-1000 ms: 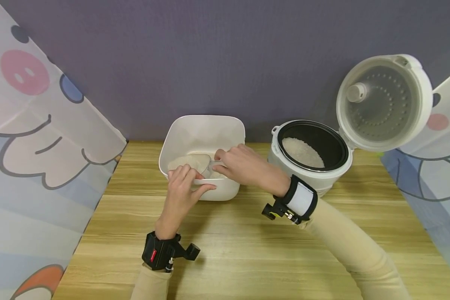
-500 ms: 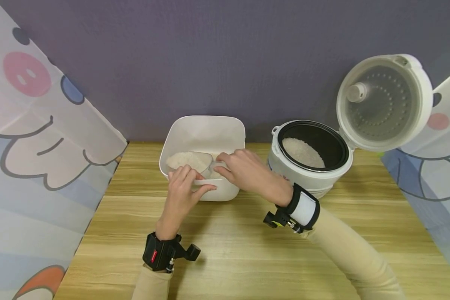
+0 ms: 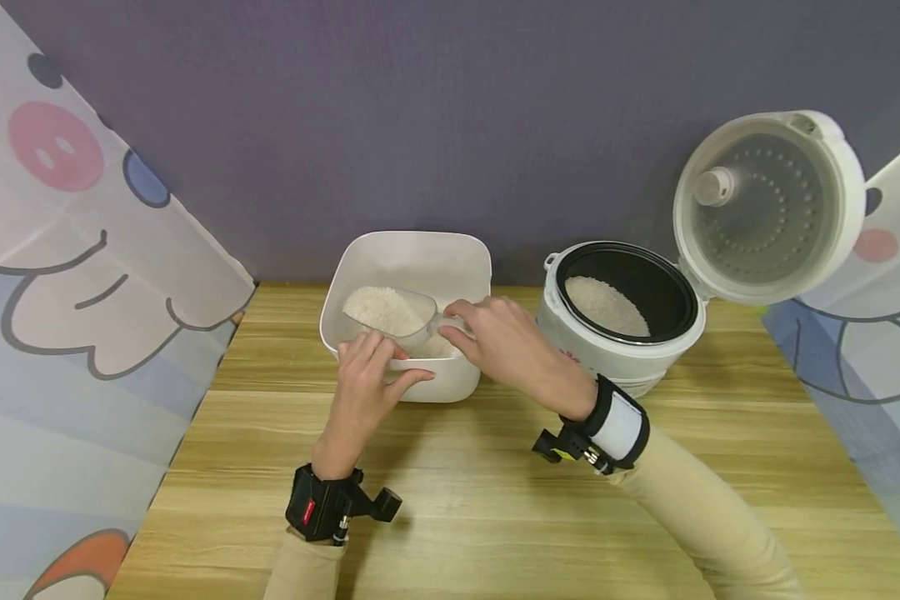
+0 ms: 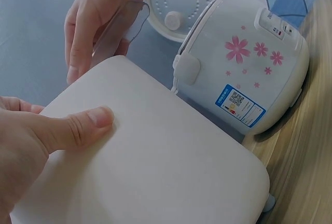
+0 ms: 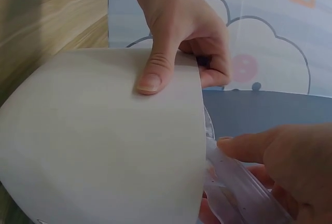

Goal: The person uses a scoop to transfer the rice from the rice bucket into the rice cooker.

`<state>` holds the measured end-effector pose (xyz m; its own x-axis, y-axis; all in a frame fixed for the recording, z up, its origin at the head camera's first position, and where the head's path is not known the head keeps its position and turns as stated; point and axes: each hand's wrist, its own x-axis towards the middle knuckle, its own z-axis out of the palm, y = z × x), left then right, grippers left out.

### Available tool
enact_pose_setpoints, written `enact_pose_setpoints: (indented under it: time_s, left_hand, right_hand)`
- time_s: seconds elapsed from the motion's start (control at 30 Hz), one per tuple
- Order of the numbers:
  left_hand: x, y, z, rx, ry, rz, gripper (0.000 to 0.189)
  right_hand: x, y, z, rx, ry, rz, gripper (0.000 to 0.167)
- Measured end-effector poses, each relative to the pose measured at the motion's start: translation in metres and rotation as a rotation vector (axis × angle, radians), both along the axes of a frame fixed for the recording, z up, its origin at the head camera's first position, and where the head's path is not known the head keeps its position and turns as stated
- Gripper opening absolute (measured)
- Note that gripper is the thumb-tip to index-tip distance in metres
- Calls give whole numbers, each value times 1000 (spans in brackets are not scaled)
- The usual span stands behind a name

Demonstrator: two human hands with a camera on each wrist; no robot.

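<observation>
My left hand point(image 3: 360, 379) grips the near wall of a white bin point(image 3: 450, 382), thumb outside and fingers over the rim. Loose rice lies in the bottom of the bin. My right hand point(image 3: 498, 337) holds the handle of a clear plastic scoop point(image 3: 418, 333), which is heaped with rice point(image 3: 385, 310) and sits within the bin's opening, its mouth to the left. In the right wrist view the scoop's handle point(image 5: 241, 187) shows between thumb and fingers, while the bin's wall point(image 5: 104, 136) hides the scoop's bowl.
A white rice cooker point(image 3: 607, 358) stands to the right, its lid point(image 3: 768, 208) raised. Rice point(image 3: 606, 306) lies in its black inner pot point(image 3: 667, 287). A dark wall point(image 3: 435, 125) rises behind the wooden table point(image 3: 457, 500). Printed cloths point(image 3: 67, 333) hang at both sides.
The scoop has come up out of the rice with a heaped load and shifted slightly right with my right hand. My left hand has stayed on the bin's rim.
</observation>
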<state>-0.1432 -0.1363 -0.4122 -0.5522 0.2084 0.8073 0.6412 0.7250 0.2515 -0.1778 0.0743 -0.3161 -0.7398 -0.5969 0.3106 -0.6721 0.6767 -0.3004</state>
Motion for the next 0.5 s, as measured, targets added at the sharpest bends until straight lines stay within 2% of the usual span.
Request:
enact_pose_setpoints:
  time_s: [0.33,0.5]
  left_hand:
    - [-1,-1,-1,-1,-1,-9,50]
    - [0,-1,0,1,-10,-9,52]
  right_hand:
    - [0,13,8,-43,51,-41,26]
    - [2,27,16,-62,42,-72,28]
